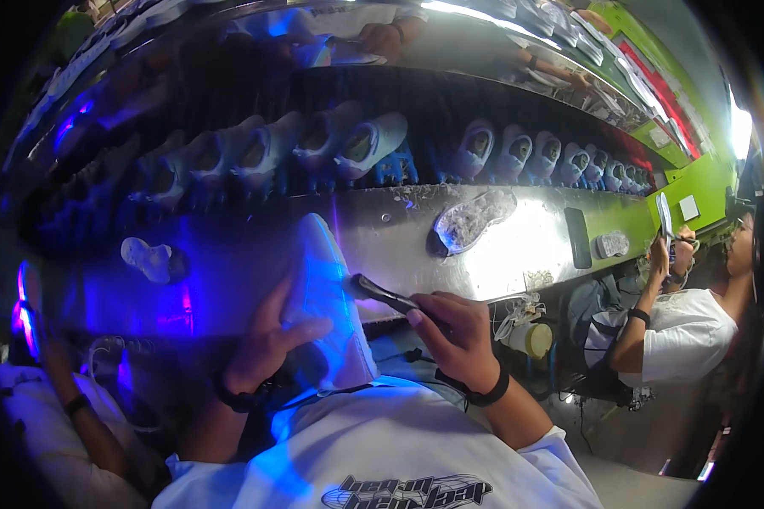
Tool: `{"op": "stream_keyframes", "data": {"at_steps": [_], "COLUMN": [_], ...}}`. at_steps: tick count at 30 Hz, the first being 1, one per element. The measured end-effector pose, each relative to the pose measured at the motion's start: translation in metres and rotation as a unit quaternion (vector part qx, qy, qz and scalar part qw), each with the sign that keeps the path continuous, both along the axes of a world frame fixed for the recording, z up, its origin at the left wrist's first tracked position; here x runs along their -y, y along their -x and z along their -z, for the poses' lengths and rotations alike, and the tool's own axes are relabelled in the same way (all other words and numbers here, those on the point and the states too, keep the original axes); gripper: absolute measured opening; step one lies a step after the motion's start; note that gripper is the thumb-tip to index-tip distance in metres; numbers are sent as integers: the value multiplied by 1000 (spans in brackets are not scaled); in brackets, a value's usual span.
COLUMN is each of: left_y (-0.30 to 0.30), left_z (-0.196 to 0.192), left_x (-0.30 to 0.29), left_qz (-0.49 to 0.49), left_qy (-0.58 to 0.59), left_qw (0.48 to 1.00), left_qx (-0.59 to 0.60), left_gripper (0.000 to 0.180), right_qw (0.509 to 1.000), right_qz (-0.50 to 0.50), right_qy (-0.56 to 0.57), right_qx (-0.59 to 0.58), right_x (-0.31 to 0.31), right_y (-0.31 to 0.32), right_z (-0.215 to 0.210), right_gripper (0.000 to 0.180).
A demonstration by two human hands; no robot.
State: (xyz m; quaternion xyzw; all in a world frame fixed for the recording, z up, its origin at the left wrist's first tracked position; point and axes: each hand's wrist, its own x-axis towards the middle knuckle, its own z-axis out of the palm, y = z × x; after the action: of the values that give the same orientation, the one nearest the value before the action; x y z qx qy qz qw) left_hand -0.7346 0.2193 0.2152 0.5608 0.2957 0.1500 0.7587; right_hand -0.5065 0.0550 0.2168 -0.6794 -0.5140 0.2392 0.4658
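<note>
My left hand (272, 343) is wrapped round a white shoe (335, 288), which stands toe away from me with its heel close to my shirt. Blue-violet light falls across the shoe. In my right hand (465, 339) is a slim brush (390, 297) with a dark head and a shiny dark handle. Its head lies beside the shoe's right edge; whether it touches cannot be made out. My left fingertips are partly hidden behind the shoe, while the thumb shows across its side.
Beyond the metal bench (382, 216) runs a row of white shoes (373, 144) on blue racks (395, 165). A sole-shaped piece with lumpy grey filling (475, 220), a dark flat slab (578, 237) and a small white piece (148, 259) lie on the bench. Co-workers sit right (679, 331) and left (68, 416).
</note>
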Motion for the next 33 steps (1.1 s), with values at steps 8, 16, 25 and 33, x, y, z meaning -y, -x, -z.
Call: {"op": "stream_keyframes", "data": {"at_steps": [8,16,25,33], "left_y": [10,6,-3,-17], "left_z": [11,-11,-16,-27], "left_x": [4,-1,-14,-12], "left_qz": [34,-46,-117,-118], "left_qy": [-62,-8,35,106], "left_qw": [997,999,992,987], "left_qx": [12,0,13,-8], "left_gripper": [99,75,79,47], "right_qw": [997,998,994,993], "right_qz": [40,-47,-86,-74], "right_qy": [-12,21,60,7], "right_qx": [63,-28,-38,95], "right_x": [-6,16,31,24], "right_y": [-1,-4,-14,-34], "right_z": [-8,-25,-45,-62], "right_gripper": [17,19,19,19]}}
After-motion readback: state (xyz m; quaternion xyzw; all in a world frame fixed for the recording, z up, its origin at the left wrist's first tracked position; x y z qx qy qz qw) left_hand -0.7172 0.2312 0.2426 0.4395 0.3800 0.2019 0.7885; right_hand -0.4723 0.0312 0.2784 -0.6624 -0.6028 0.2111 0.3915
